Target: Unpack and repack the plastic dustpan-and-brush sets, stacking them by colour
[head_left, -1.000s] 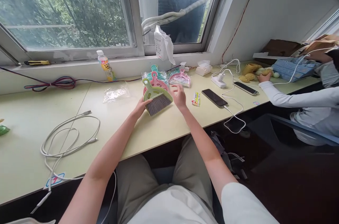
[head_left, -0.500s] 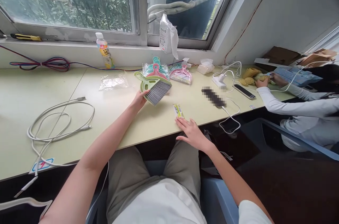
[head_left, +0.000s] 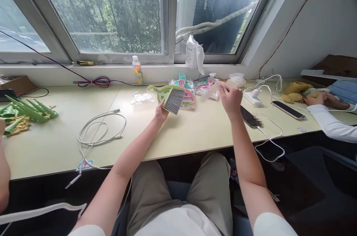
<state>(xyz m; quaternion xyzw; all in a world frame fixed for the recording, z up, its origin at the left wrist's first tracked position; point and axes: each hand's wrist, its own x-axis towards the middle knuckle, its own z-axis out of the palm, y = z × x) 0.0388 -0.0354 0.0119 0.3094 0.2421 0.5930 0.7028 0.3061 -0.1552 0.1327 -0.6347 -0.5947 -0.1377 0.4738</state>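
Note:
My left hand (head_left: 161, 112) is closed on a small green dustpan and brush set (head_left: 167, 96), held tilted above the table, with the brush's grey bristles facing me. My right hand (head_left: 231, 98) is raised over the table, its fingers closed on a pale, flat strip (head_left: 211, 91) smeared by motion. Behind the green set lie pink and teal dustpan sets (head_left: 188, 98), some in clear plastic. Another pink set (head_left: 208, 89) in plastic lies beside them, partly behind the strip. An empty clear plastic bag (head_left: 142, 97) rests left of my left hand.
A coiled white cable (head_left: 102, 131) lies to the left, near green pointed pieces (head_left: 30, 111). A drink bottle (head_left: 137, 70) stands by the window. At right are phones (head_left: 288, 110), a white charger (head_left: 253, 96) and a co-worker's hands (head_left: 318, 99). Another person's arm shows at far left.
My right hand has lifted off the table with the pale strip; the yellow label card no longer lies at its former spot. My left hand still holds the green set. The view has shifted left.

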